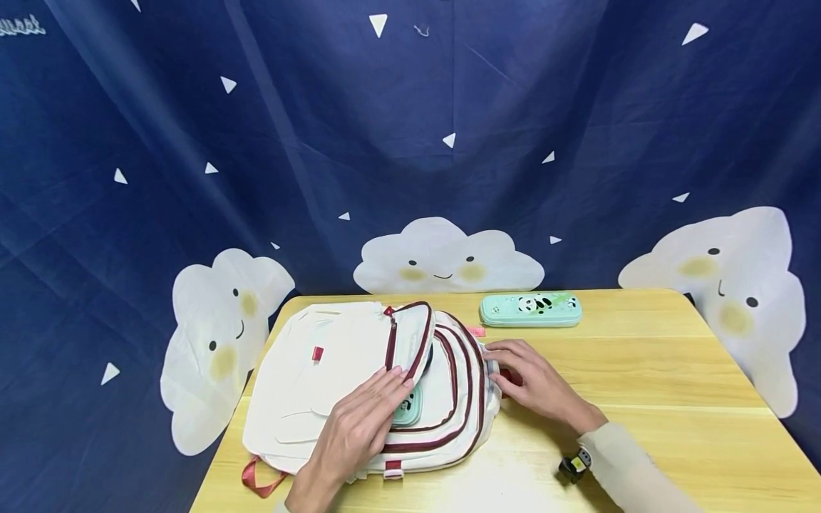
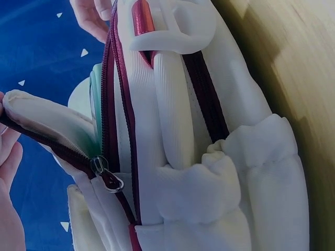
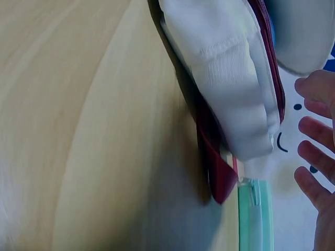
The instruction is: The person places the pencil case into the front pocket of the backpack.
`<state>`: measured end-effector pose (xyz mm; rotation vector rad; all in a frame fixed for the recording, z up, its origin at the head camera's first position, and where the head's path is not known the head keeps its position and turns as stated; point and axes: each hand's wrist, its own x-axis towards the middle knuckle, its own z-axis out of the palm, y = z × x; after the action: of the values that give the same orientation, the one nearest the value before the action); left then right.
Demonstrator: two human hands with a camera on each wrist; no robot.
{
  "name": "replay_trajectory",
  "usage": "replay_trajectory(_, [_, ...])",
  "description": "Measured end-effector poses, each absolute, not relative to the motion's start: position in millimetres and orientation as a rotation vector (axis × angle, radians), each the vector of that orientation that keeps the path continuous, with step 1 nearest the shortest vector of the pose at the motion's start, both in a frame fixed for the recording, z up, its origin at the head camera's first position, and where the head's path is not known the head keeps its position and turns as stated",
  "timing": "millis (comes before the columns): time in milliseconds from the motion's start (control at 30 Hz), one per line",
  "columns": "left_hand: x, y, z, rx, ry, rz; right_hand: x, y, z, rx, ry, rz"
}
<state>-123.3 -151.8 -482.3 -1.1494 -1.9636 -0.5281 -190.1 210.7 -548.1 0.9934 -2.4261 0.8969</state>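
A white backpack [image 1: 295,385] with dark red zips lies flat on the table, its front pocket unzipped. The edge of that pocket's flap [image 2: 47,117] is pinched between the fingers and thumb of my left hand [image 1: 359,420], holding it raised. A mint-green pencil case [image 1: 410,407] with a panda print sits inside the pocket, partly hidden by the flap and hand. My right hand [image 1: 529,374] is at the bag's right end, fingers spread and slightly bent, holding nothing. In the right wrist view its fingers [image 3: 314,157] stand apart from the bag.
A second mint-green panda pencil case [image 1: 531,310] lies at the back of the wooden table [image 1: 673,399]. Next to it, a small pink item [image 1: 476,331] shows from behind the bag. A red strap loop [image 1: 259,479] hangs from the bag's left end. A blue curtain [image 1: 410,142] stands behind.
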Motion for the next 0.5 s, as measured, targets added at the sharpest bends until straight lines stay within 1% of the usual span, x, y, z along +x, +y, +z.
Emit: replay_trajectory(500, [-122.6, -152.6, -482.7, -1.147, -1.971, -0.531, -201.2, 233.4, -545.5, 0.87, -2.527, 0.806])
